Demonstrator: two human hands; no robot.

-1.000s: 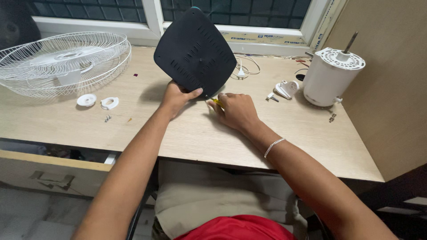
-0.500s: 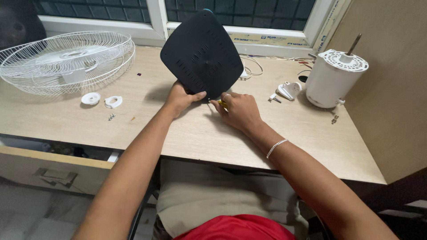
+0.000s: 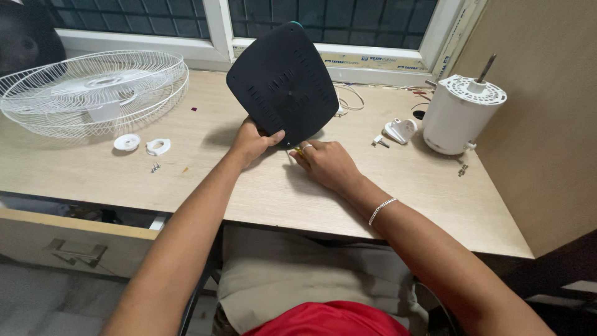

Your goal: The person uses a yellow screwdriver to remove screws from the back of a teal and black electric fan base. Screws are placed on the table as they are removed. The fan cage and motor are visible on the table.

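Two hands at the black base plate (image 3: 283, 81), which stands tilted on edge mid-tabletop (image 3: 249, 186). Left hand (image 3: 252, 142) clamped on the plate's lower edge. Right hand (image 3: 326, 163) closed around a small yellow tool (image 3: 299, 150) just beside that edge. White motor housing (image 3: 459, 115) well right of plate; wire fan guard (image 3: 93, 90) well left.

Left hand (image 3: 254, 142) grips the tilted black base plate (image 3: 283, 81); right hand (image 3: 324, 163) at four o'clock pinches a yellow tool (image 3: 300, 150).
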